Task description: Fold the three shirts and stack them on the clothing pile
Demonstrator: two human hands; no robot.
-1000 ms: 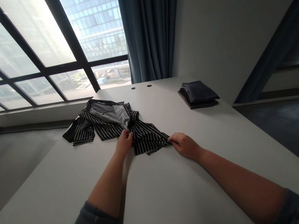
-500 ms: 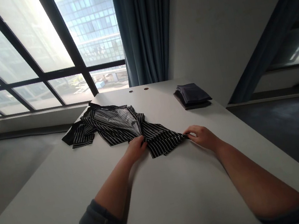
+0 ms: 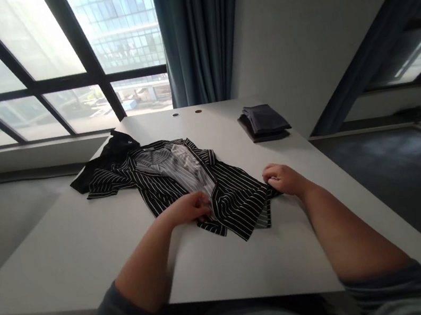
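A black shirt with white stripes (image 3: 243, 192) is lying spread across the middle of the table (image 3: 101, 256), its front gaping and its paler inside showing. The cloth is looking thin, light and soft, so it should be draping and creasing easily rather than holding a shape; the hem corners and front edges are offering the surest places to take hold, pinched flat. The right hand (image 3: 286, 180) is pinching the near right corner, fingers closed on a gathered bit of fabric. The left hand (image 3: 190, 208) is resting at the open front, its fingers curled nearly together against the shirt; whether they are gripping cloth, I cannot tell. A plain black cloth (image 3: 117, 145) is lying bunched against the shirt's far left side. Well apart, a folded dark stack of cloth (image 3: 265, 120) is sitting near the table's right edge. Beyond, a blue curtain (image 3: 198, 36) is hanging beside the window (image 3: 116, 28).
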